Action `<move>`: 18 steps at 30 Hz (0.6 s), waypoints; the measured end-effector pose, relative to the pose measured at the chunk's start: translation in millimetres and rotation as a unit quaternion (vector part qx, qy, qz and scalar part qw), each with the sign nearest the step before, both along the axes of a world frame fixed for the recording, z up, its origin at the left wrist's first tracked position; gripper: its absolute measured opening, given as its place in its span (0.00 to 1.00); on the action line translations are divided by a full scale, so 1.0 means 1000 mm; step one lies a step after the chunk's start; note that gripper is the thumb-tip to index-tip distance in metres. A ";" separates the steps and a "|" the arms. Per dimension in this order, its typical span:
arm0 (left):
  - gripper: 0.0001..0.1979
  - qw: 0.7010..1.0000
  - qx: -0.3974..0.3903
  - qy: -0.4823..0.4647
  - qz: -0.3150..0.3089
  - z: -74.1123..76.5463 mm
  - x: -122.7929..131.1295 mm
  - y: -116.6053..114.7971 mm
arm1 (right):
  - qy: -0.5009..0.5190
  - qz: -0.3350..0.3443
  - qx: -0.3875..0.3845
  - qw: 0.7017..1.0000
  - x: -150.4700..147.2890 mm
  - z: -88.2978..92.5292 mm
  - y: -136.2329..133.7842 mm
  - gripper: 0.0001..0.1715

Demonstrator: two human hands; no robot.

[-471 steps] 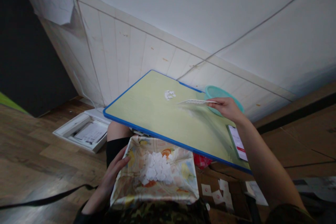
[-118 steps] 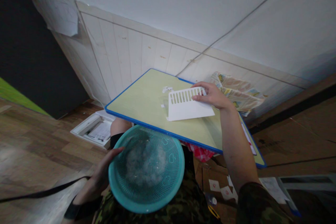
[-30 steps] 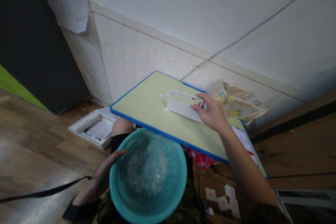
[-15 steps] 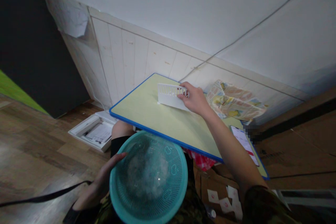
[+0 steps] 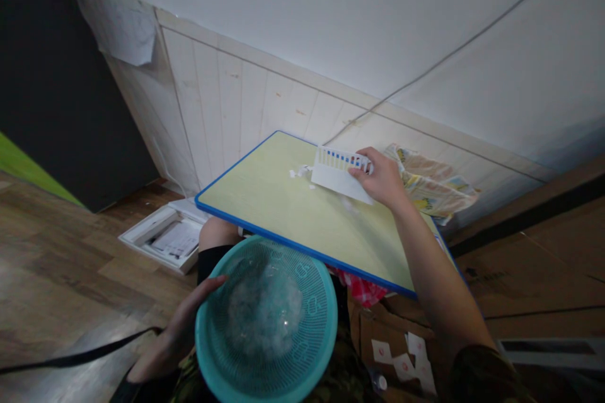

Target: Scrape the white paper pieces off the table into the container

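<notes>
My right hand (image 5: 378, 176) grips one end of a thin white plastic panel (image 5: 338, 176) with a row of slots along its upper edge. The panel is tilted just over the pale yellow tabletop (image 5: 265, 195), which has a blue rim. A few small white scraps (image 5: 300, 172) lie on the table by the panel's left end. With the thumb over the rim, my left hand (image 5: 189, 312) holds a round teal plastic basket (image 5: 326, 327) on my lap. Inside it is a heap of clear, shiny material (image 5: 265, 315) whose kind I cannot make out.
Against the wall, a crumpled patterned bag (image 5: 430, 179) lies at the table's back right. An open white box (image 5: 163, 239) sits on the floor at left. Below the table at right are white cards (image 5: 404, 365) on cardboard and a red checked cloth (image 5: 362, 289). Cardboard boxes (image 5: 534, 264) stand at right.
My right hand has moved right with the white panel. White scraps now show on the table where the panel was. My forearm now covers most of the phone. My left hand and the basket stay put.
</notes>
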State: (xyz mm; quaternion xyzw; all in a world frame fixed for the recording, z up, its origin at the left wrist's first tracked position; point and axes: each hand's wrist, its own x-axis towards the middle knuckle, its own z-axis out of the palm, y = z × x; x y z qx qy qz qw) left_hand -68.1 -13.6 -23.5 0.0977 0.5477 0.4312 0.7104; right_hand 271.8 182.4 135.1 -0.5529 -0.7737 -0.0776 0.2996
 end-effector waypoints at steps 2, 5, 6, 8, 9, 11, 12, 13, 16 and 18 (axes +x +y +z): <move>0.17 1.000 0.004 -0.011 -0.008 0.003 0.000 -0.001 | -0.005 0.001 -0.008 1.000 0.002 -0.001 -0.004 0.19; 0.16 0.999 0.021 -0.024 -0.017 0.002 0.000 -0.001 | -0.011 -0.001 -0.020 1.000 0.003 -0.005 -0.003 0.20; 0.16 0.999 0.023 -0.024 -0.018 0.001 0.000 -0.001 | -0.012 -0.003 -0.022 1.000 0.004 -0.006 -0.001 0.20; 0.15 0.999 0.021 -0.017 -0.017 -0.001 0.000 0.000 | -0.015 -0.007 -0.022 1.000 0.005 -0.007 0.002 0.20; 0.15 1.000 0.018 -0.013 -0.017 -0.002 0.000 0.000 | -0.017 -0.009 -0.021 1.000 0.006 -0.008 0.004 0.20; 0.15 1.000 0.019 -0.006 -0.019 -0.004 0.000 0.000 | -0.022 -0.010 -0.019 1.000 0.007 -0.008 0.008 0.20; 0.16 1.000 0.018 -0.004 -0.019 -0.004 -0.001 0.000 | -0.025 -0.010 -0.019 0.999 0.007 -0.008 0.010 0.19; 0.16 1.000 0.019 -0.004 -0.017 -0.004 -0.001 0.000 | -0.026 -0.009 -0.020 0.999 0.006 -0.008 0.011 0.19; 0.17 1.000 0.025 -0.010 -0.007 -0.003 -0.001 0.000 | -0.024 -0.005 -0.025 0.999 -0.002 -0.009 0.016 0.19; 0.16 1.000 0.028 -0.013 -0.007 -0.002 -0.001 0.000 | -0.022 0.001 -0.027 0.999 -0.011 -0.010 0.020 0.20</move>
